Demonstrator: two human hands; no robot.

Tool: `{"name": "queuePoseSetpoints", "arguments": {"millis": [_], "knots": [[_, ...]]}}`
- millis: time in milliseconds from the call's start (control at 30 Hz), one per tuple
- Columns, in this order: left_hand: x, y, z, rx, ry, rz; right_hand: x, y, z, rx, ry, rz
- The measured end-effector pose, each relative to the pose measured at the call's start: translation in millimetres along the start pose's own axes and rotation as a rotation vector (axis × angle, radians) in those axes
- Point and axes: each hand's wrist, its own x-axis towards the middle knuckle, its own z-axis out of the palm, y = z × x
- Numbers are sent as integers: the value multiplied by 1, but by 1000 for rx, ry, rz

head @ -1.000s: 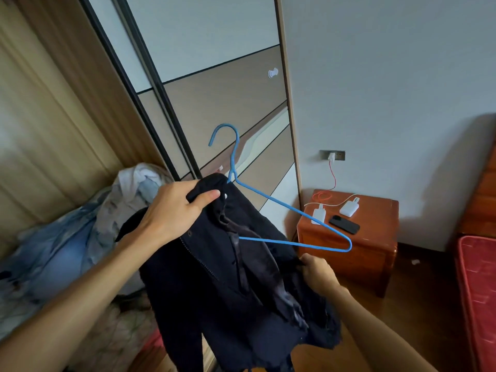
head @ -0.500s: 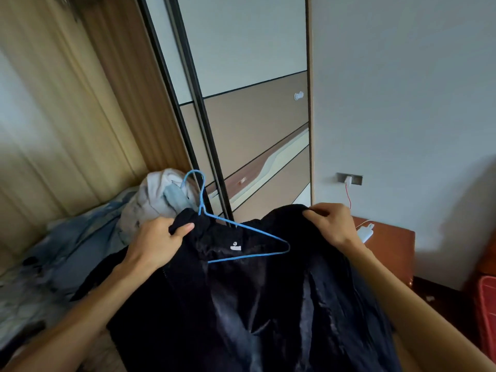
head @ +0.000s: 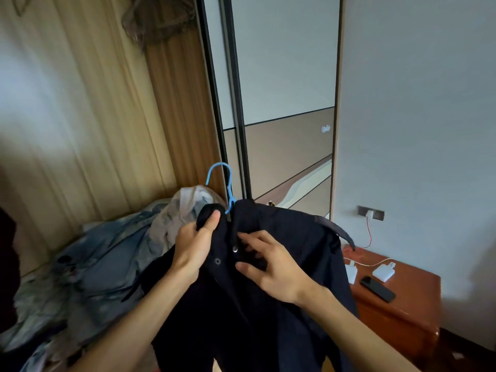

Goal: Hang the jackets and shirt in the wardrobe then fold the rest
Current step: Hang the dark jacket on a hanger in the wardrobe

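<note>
Navy jacket [head: 298, 237] on blue hanger [head: 227, 187], collar pinched in left hand [head: 193, 247] fingers [head: 212, 220], right hand [head: 276, 272] fingers [head: 259, 234] spread against its front.

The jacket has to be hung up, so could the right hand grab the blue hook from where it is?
Probably yes. The blue hanger's hook sticks up bare above the jacket collar, and the right hand lies open on the cloth just below it, holding nothing. Nothing lies between.
</note>
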Motion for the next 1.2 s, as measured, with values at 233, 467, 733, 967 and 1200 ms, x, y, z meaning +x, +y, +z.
{"name": "queuePoseSetpoints", "arguments": {"millis": [233, 467, 733, 967, 1200], "knots": [[8, 23, -50, -323, -9, -2, -7, -11, -35, -70, 325, -172], [8, 48, -99, -329, -59, 131, 31, -28, -101, -319, 273, 59], [22, 57, -157, 41, -29, 369, 66, -101, -18, -167, 156, -31], [30, 101, -190, 338, -77, 532, 96, -154, 6, 495, 154, 355], [84, 131, -238, 549, 166, 489, 152, -213, 0, 945, 251, 373]]}}
